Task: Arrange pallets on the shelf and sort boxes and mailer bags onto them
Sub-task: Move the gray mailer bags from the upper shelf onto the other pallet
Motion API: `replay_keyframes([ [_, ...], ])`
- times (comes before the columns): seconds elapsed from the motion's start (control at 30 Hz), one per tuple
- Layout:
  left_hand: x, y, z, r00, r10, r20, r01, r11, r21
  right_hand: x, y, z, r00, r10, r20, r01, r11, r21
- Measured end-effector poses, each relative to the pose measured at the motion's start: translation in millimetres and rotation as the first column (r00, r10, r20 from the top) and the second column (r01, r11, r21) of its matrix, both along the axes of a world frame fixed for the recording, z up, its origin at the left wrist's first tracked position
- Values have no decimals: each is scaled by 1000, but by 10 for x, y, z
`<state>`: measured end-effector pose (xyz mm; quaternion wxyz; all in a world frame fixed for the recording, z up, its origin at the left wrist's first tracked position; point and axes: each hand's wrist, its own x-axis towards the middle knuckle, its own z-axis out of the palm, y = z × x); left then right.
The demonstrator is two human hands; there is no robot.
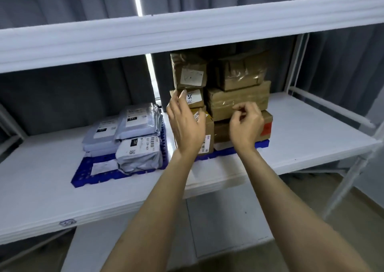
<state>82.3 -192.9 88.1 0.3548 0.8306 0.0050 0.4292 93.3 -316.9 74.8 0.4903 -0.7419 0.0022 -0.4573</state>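
Observation:
Two blue pallets lie side by side on the white middle shelf (311,130). The left pallet (83,174) carries several grey mailer bags (139,153). The right pallet (262,144) carries a stack of brown cardboard boxes (239,101) reaching almost to the shelf above. My left hand (185,124) is held up in front of the stack's left column, fingers straight, fingertips at the small labelled box (195,97). My right hand (246,126) hovers in front of the lower right boxes with fingers loosely curled, holding nothing.
The upper shelf board (187,35) hangs just over the top boxes. White shelf posts (299,64) stand at the right. Grey curtains (62,1) hang behind. A lower shelf (218,230) shows beneath my arms.

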Motion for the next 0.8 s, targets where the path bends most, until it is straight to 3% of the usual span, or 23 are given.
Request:
replay_keyframes([
  [0.13, 62, -265, 20, 999, 40, 30, -41, 998, 45, 124, -105, 146, 996, 73, 44, -72, 997, -21],
  [0.23, 64, -417, -75, 997, 53, 50, -57, 995, 76, 278, -198, 291, 1000, 11, -6, -11, 1000, 0],
  [0.33, 98, -498, -134, 995, 74, 70, -79, 994, 70, 468, -314, 478, 988, -95, -122, 89, 995, -51],
  [0.47, 146, -547, -91, 991, 124, 53, -127, 990, 61, 685, -341, 664, 942, -134, -307, 92, 985, -149],
  [0.6, 164, -541, -28, 988, 137, 72, -143, 986, 84, 849, -305, 734, 909, -129, -396, 60, 981, -182],
  [0.8, 206, -547, -36, 983, 174, 64, -179, 979, 101, 876, -242, 718, 923, -146, -356, 92, 982, -165],
])
